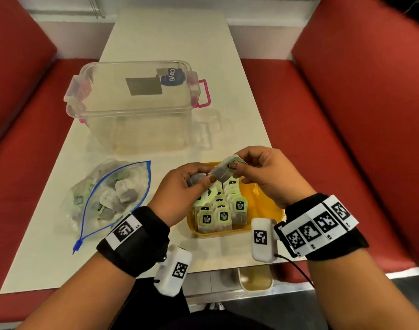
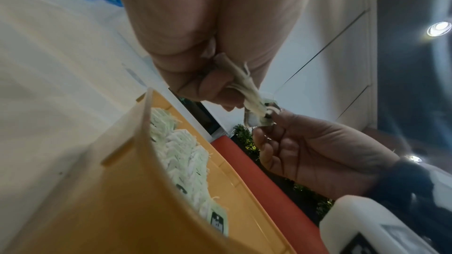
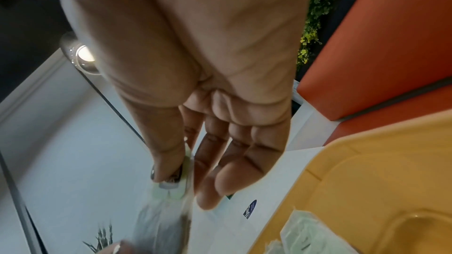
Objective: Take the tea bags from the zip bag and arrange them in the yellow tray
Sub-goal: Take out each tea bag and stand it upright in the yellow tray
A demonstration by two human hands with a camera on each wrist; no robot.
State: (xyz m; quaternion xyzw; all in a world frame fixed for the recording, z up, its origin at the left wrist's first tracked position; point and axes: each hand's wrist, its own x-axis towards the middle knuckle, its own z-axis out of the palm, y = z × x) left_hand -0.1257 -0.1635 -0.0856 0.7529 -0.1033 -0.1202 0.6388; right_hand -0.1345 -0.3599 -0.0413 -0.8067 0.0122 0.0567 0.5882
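Both hands held tea bags above the yellow tray (image 1: pixel 268 206): left hand (image 1: pixel 179 191) gripped one, right hand (image 1: pixel 268 172) pinched tea bag (image 1: pixel 224 171) by thumb. Zip bag (image 1: pixel 108 198) lay on table (image 1: pixel 156 36), left of tray.

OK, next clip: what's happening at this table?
A person is sorting tea bags. Both hands hold tea bags above the yellow tray: the right hand pinches one tea bag by its green tag end, the left hand grips another. Rows of bags already stand in the tray; more remain in the open zip bag on the table.
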